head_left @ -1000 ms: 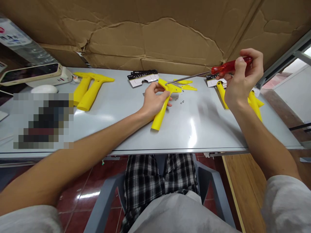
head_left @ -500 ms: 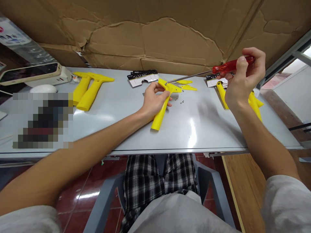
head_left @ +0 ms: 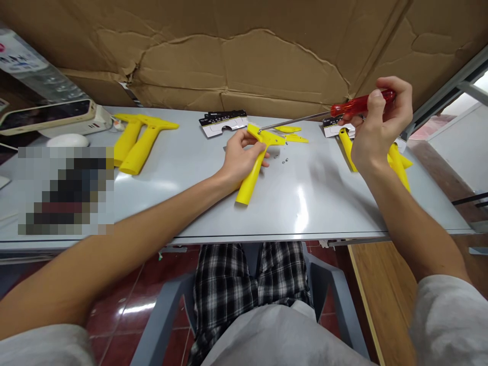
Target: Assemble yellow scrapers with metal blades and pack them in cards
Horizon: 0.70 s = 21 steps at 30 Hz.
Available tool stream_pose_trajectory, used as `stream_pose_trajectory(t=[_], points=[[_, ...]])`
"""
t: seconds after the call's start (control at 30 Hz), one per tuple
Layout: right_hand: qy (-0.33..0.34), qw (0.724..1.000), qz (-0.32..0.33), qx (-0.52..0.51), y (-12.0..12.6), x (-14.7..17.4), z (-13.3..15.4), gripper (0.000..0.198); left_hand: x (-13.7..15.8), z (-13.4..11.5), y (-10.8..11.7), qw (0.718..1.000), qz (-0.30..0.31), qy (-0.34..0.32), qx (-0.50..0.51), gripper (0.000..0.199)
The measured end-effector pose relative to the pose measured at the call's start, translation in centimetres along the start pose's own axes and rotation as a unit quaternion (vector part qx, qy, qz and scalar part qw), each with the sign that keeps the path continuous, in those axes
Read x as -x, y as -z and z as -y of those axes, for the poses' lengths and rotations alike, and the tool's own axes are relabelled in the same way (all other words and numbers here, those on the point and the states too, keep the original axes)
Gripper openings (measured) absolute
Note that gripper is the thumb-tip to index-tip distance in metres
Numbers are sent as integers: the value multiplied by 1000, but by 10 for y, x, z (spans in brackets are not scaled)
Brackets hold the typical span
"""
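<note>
My left hand (head_left: 244, 156) is closed around the neck of a yellow T-shaped plastic handle (head_left: 247, 185), its tube slanting toward me over the table. In my right hand (head_left: 379, 122) is a screwdriver (head_left: 358, 105) with a clear red grip, held between thumb and fingers. The long metal shaft reaches left and down, and its tip meets a small screw (head_left: 260, 132) at the head of the handle. Just right of the handle lie several loose screws (head_left: 284, 161). Behind them are flat pointed yellow plastic pieces (head_left: 296, 138).
Two more yellow handles (head_left: 143, 147) lie at the left, and others (head_left: 399, 165) at the right by printed cards (head_left: 331, 128). More black-and-white cards (head_left: 224, 123) lie at the back. A phone (head_left: 49, 114), a white mouse (head_left: 67, 140) and a cardboard wall (head_left: 229, 61) surround the table (head_left: 328, 213).
My right hand and the screwdriver have shifted very slightly left, with the tip still on the screw. The left hand keeps its grip on the yellow handle.
</note>
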State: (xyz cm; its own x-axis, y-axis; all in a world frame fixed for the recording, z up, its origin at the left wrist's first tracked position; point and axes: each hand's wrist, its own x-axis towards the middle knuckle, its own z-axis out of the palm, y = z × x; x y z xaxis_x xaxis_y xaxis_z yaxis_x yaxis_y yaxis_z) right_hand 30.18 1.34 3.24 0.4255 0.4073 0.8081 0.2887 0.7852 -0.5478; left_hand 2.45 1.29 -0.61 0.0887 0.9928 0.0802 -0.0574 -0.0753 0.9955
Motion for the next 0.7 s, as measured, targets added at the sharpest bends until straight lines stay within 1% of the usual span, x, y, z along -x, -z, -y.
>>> stream_pose_trajectory(t=[0.17, 0.37, 0.57, 0.7], points=[[6, 1000, 1, 10, -1, 1, 3, 64, 0, -2, 1, 1000, 6, 15, 14, 20], [4, 1000, -10, 15, -3, 3, 4, 68, 1, -2, 0, 1000, 9, 18, 19, 19], [16, 1000, 8, 4, -4, 5, 5, 56, 1, -4, 0, 1000, 10, 25, 14, 21], [23, 999, 20, 13, -3, 6, 8, 56, 1, -6, 0, 999, 4, 36, 14, 20]])
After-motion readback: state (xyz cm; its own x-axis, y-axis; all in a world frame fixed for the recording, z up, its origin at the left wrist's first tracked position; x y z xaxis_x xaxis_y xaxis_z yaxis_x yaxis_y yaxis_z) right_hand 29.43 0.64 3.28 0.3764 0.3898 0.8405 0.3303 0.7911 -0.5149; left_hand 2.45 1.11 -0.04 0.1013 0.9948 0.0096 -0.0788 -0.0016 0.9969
